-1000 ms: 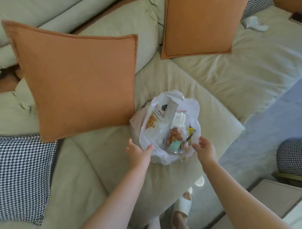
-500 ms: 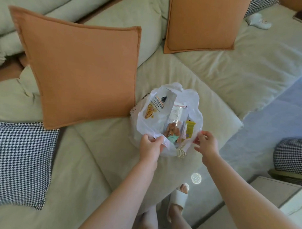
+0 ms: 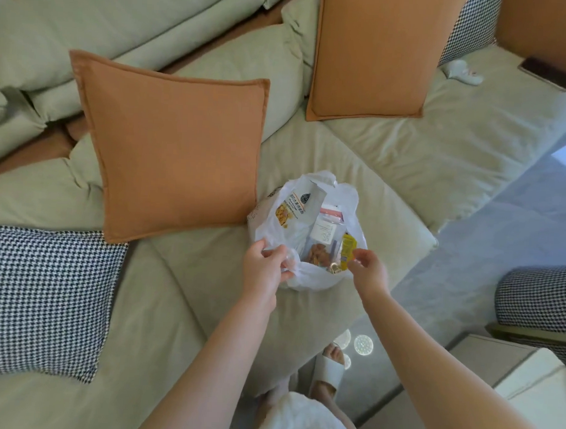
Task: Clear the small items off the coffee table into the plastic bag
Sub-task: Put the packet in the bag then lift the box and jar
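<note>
A white plastic bag sits on the sofa seat, its mouth open towards me. Inside it I see a snack pouch, a clear zip bag of nuts and a small yellow packet. My left hand pinches the near left rim of the bag. At the bag's right rim is my right hand, fingers curled by the yellow packet; whether it holds the rim I cannot tell.
Two orange cushions and a houndstooth cushion lie on the sofa. A glass coffee table is at the lower right, beside a houndstooth stool. My foot in a white slipper shows below.
My left hand closed on the bag's near rim and drew it up. The right hand shifted slightly along the right rim. The view moved back a little.
</note>
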Demonstrator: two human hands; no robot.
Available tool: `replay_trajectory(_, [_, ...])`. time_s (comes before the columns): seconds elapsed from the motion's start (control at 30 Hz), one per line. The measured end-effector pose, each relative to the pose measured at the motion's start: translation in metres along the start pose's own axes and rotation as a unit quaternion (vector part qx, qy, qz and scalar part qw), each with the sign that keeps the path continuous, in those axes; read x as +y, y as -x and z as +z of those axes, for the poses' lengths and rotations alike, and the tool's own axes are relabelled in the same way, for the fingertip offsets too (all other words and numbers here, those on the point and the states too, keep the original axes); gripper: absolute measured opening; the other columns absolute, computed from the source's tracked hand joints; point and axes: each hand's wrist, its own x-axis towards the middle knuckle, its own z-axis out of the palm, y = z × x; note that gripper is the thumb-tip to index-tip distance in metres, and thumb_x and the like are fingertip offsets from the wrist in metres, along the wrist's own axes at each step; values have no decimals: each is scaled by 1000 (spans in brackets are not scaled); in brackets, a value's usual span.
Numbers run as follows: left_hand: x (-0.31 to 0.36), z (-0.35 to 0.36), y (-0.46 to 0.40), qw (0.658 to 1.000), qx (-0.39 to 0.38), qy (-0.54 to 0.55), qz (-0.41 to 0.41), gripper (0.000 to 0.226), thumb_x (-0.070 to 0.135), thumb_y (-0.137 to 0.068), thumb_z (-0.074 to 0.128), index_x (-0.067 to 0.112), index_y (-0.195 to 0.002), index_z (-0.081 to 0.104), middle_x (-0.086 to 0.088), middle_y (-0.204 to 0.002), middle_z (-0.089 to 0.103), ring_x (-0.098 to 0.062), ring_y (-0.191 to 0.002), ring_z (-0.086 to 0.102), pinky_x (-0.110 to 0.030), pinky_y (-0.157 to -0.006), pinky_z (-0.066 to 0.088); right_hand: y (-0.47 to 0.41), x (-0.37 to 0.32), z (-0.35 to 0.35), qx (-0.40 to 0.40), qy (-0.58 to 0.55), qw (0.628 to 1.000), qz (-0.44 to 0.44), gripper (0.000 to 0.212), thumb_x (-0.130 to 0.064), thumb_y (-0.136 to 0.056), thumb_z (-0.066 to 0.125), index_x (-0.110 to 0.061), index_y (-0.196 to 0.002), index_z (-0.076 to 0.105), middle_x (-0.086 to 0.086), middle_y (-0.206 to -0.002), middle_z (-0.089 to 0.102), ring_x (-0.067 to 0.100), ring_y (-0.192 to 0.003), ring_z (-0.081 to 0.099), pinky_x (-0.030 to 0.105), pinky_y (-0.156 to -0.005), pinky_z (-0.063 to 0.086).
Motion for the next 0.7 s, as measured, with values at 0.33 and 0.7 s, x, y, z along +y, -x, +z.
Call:
replay_trajectory(0.33, [28, -9, 18, 936, 28, -303, 177, 54, 22, -86, 65, 14, -136, 46, -9, -128, 51, -25, -117, 53, -41, -99, 46, 51, -34, -26, -34, 78, 995, -48, 36, -7, -88, 57, -9, -123, 56, 8, -117, 61, 25, -106, 57, 26, -83, 40])
replay_trajectory(0.7, [68, 36, 53, 669, -208, -618, 358, 45, 32, -94, 49, 20, -137, 45, -3, -139, 49, -23, -128, 44, -37, -101, 41, 100, -55, -85, 25, 237, 968, -75, 42, -24, -93, 53, -13, -134, 46, 6, -132, 55, 24, -120, 53, 30, -97, 42])
